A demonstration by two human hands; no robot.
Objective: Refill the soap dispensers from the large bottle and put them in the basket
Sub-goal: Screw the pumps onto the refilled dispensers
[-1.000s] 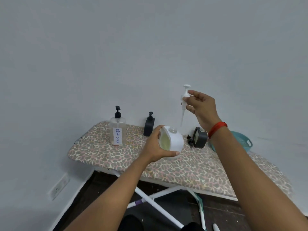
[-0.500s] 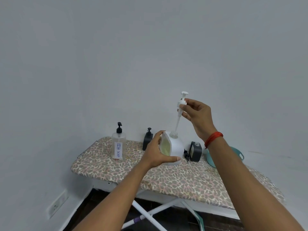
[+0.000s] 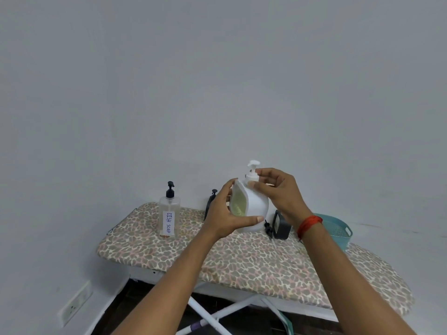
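The white bottle (image 3: pixel 256 209) stands upright over the back of the ironing board (image 3: pixel 242 262). From here I can't tell whether its base rests on the cover or hangs just above it. The left hand (image 3: pixel 225 218) is wrapped round its body, thumb low across the front and fingers curled over the shoulder, next to the window where pale yellow soap shows. The right hand (image 3: pixel 280 192) pinches the collar of the pump (image 3: pixel 251 172) between thumb and fingertips right at the neck, with the pump head standing clear above them.

It looks to me like the pump is being screwed home. The left hand's job is to stop the body turning, firmly but without squeezing, since a soft wall might push soap up the neck. The pump should stay straight up so the thread catches square. A tilted start would likely cross-thread and leak later in the basket. Turn the collar, not the head, in short twists with a regrip between, and stop once it is snug.

Left of the white bottle, well apart, stands a clear bottle (image 3: pixel 169 213) labelled DISH SOAP. A black dispenser (image 3: pixel 211 201) shows just behind the left hand. Close on the white bottle's right is an open dispenser (image 3: pixel 280 224), with a loose pump (image 3: pixel 268 228) lying between the two. Farther right again sits the teal basket (image 3: pixel 338 228).
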